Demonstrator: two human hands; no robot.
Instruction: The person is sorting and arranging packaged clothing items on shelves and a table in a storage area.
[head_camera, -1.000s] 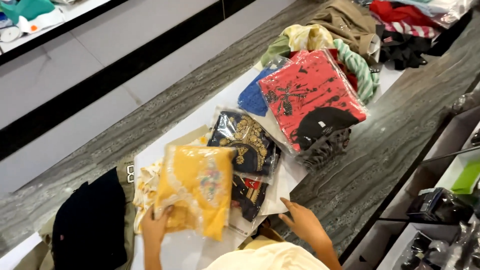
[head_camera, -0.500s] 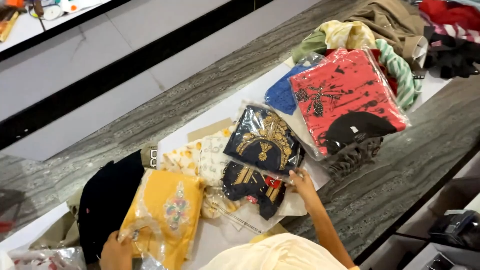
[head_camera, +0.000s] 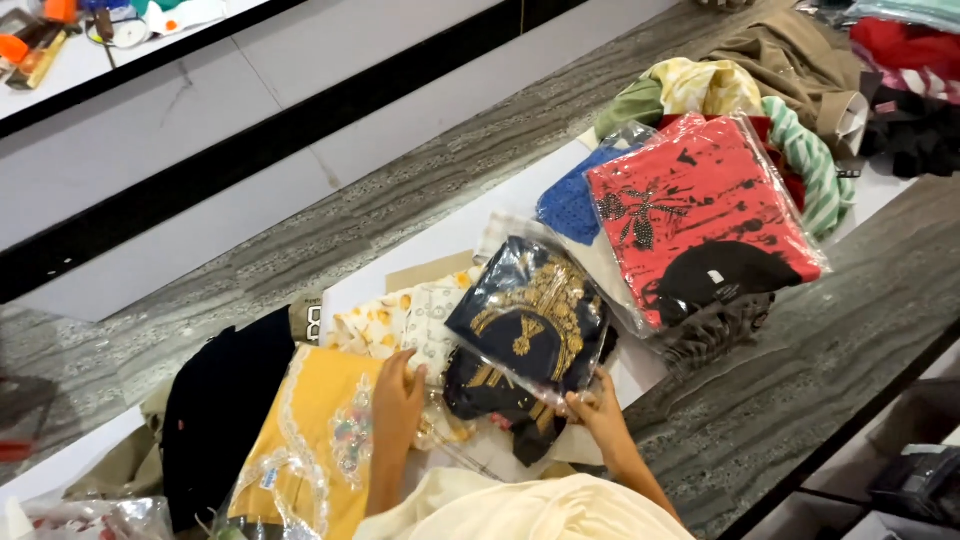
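A: Where is the navy gold-embroidered garment packet (head_camera: 530, 325)?

B: At the counter's (head_camera: 800, 400) near edge, its lower corner pinched by the right hand (head_camera: 597, 412), fingers closed on the plastic.

A: And the left hand (head_camera: 397, 400)?

B: Flat, fingers loosely spread, touching the yellow packaged garment (head_camera: 305, 445). The red printed packet (head_camera: 690, 205) lies beyond, toward the far right corner.

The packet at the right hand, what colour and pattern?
Dark navy packet with gold embroidery, clearest in the head view.
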